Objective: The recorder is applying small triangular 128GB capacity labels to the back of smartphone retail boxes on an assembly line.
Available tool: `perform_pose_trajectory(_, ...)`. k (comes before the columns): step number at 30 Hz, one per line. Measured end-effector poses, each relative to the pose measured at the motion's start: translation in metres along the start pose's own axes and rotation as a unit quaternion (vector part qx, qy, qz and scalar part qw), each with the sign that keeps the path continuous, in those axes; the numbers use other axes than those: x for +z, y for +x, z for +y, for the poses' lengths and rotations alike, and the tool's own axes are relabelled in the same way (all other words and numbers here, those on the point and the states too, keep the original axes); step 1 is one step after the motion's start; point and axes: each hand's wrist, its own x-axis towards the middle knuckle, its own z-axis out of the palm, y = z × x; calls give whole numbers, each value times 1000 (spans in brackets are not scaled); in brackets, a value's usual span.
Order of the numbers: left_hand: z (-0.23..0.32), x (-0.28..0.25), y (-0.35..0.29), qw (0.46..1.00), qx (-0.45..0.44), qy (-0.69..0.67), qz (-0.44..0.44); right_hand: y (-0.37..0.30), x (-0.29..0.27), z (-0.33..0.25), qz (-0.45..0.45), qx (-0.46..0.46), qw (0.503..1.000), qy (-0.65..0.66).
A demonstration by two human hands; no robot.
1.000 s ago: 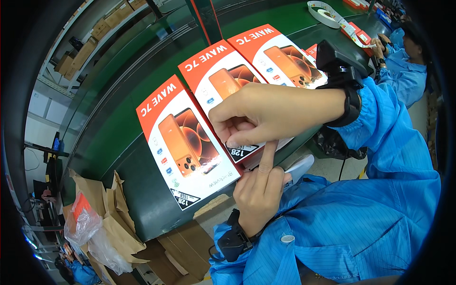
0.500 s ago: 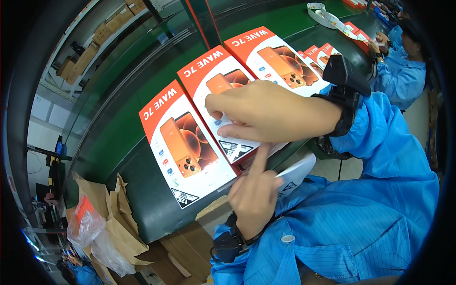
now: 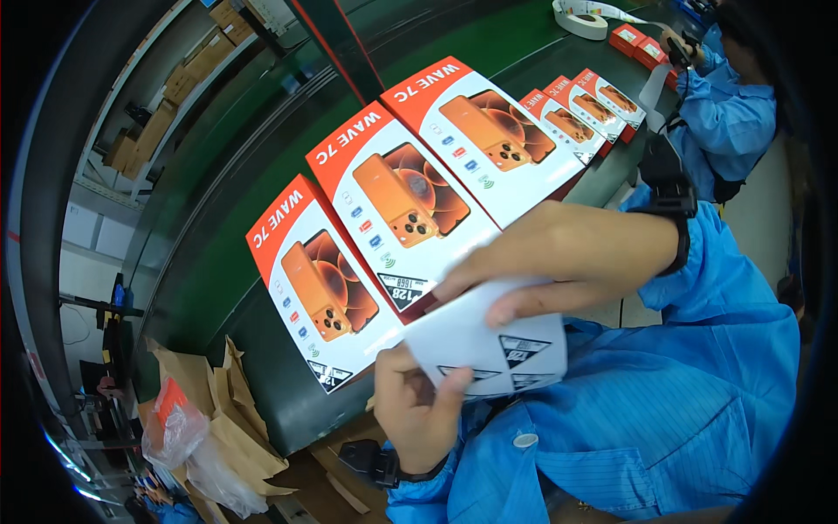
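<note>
Both my hands are on a white sheet of black-and-white triangular stickers (image 3: 461, 330), held in front of my body. My left hand (image 3: 417, 415) grips its lower left edge between thumb and fingers. Across its top lies my right hand (image 3: 576, 249), thumb on the sheet and fingers reaching behind the upper edge. Three large orange-and-white phone boxes lie beyond my hands: a left box (image 3: 288, 253), a middle box (image 3: 349, 188) and a right box (image 3: 428, 113). Triangular stickers show on the near corners of the left and middle boxes. My right hand covers part of the right box's near edge.
Several smaller phone boxes (image 3: 589, 109) lie to the right on the dark green bench (image 3: 253, 384). A label roll (image 3: 580, 24) sits farther back. At right, a person in blue (image 3: 729, 113) works by red boxes. Lower left stands an open carton (image 3: 231, 410) with plastic bags.
My right hand has left the middle box's near corner, where the sticker now shows uncovered, and moved onto the sticker sheet. The sheet has come up and left between both hands.
</note>
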Motion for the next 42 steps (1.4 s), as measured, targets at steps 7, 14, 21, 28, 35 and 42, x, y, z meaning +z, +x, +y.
perform_pose_trajectory(7, -12, 4, -2, 983, 101, 136, 71, -16, 15, -11, 92, -65, 968, -222)
perform_pose_trajectory(14, -13, 15, 9, 961, 177, 158, 144, -17, 9, -4, 68, -46, 990, -117)
perform_pose_trajectory(21, -8, 28, 10, 969, 121, 194, 91, -19, 11, 4, 45, -69, 986, -144)
perform_pose_trajectory(28, -15, 32, 7, 948, 131, 256, 137, -25, 20, 8, 211, -130, 928, -278)
perform_pose_trajectory(35, -23, 33, 9, 900, 231, 344, 136, -26, 16, 11, 219, -104, 961, -136)
perform_pose_trajectory(42, -18, 41, 14, 935, 212, 273, 85, -29, 5, 13, 137, -98, 983, -70)
